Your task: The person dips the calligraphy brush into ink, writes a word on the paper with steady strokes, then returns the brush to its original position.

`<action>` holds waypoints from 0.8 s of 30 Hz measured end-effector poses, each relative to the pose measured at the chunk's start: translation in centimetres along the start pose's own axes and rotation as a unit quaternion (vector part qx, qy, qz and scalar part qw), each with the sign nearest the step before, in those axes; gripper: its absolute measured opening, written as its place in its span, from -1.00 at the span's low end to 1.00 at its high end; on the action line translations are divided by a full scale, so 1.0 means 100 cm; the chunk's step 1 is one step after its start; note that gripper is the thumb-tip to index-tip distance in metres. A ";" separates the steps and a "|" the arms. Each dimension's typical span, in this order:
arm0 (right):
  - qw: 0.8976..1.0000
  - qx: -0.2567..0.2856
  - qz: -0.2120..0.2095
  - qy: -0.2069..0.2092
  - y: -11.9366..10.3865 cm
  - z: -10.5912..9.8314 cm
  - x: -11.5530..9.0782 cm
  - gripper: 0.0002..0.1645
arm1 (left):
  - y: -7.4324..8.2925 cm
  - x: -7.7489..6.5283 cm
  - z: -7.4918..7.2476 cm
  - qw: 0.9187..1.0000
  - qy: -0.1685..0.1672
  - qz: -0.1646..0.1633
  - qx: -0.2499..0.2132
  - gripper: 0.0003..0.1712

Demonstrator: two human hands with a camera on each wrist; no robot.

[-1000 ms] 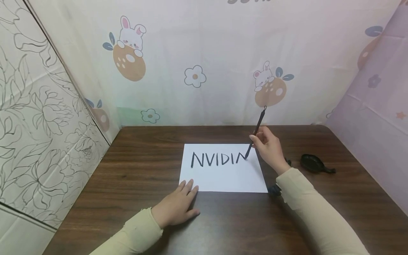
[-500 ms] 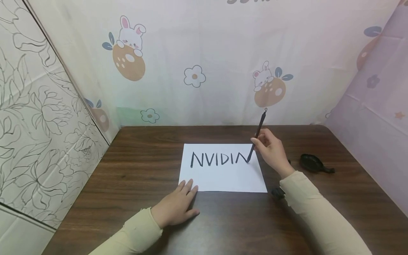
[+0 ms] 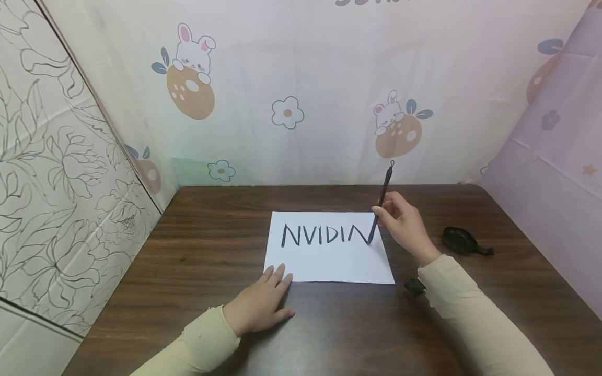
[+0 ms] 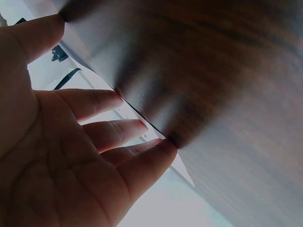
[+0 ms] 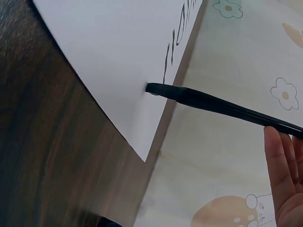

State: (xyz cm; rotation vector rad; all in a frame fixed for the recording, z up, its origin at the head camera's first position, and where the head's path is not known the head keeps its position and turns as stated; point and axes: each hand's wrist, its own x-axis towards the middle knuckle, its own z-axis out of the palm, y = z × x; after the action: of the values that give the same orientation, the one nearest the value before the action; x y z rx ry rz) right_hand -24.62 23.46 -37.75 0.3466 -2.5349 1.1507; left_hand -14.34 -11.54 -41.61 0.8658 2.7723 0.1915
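Note:
A white sheet of paper lies on the brown table, bearing the black letters NVIDI and then a peaked stroke. My right hand pinches a slim black calligraphy brush with a hanging loop at its top. The brush leans, its dark bristle tip on the paper at the lower end of the peaked stroke. In the right wrist view the brush meets the sheet near its right edge. My left hand rests with spread fingers at the paper's lower left corner, fingertips over the edge; the left wrist view shows its palm side.
A small black pan-shaped dish with a short handle sits right of my right hand. Another dark object is partly covered by my right sleeve. A curtain printed with rabbits and flowers hangs behind the table's far edge.
My right hand has moved slightly right and toward me with the brush, and the peaked stroke's right leg has grown longer. The left hand stays in place on the paper.

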 end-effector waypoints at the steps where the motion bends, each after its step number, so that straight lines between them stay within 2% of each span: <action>1: 1.000 0.002 0.000 0.002 0.000 0.000 0.000 -0.72 | 0.000 0.000 0.000 1.000 0.001 0.001 0.001 -0.15; 10: 0.998 0.033 -0.011 0.057 -0.005 -0.001 0.014 -0.67 | -0.001 0.001 0.001 1.000 0.005 0.003 0.001 -0.15; 18: 0.997 0.056 0.005 0.044 -0.009 0.011 0.024 -0.61 | -0.001 0.001 0.003 1.000 0.008 0.003 0.002 -0.15; 24: 0.997 0.059 0.010 0.048 -0.005 0.019 0.027 -0.64 | -0.001 0.001 0.003 1.000 0.013 0.005 0.000 -0.15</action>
State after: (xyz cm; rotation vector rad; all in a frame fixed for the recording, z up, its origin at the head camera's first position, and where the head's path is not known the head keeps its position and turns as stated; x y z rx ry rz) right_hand -27.31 21.49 -37.48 0.2878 -2.3996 1.2974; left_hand -14.35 -11.56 -41.89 0.8836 2.7923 0.2067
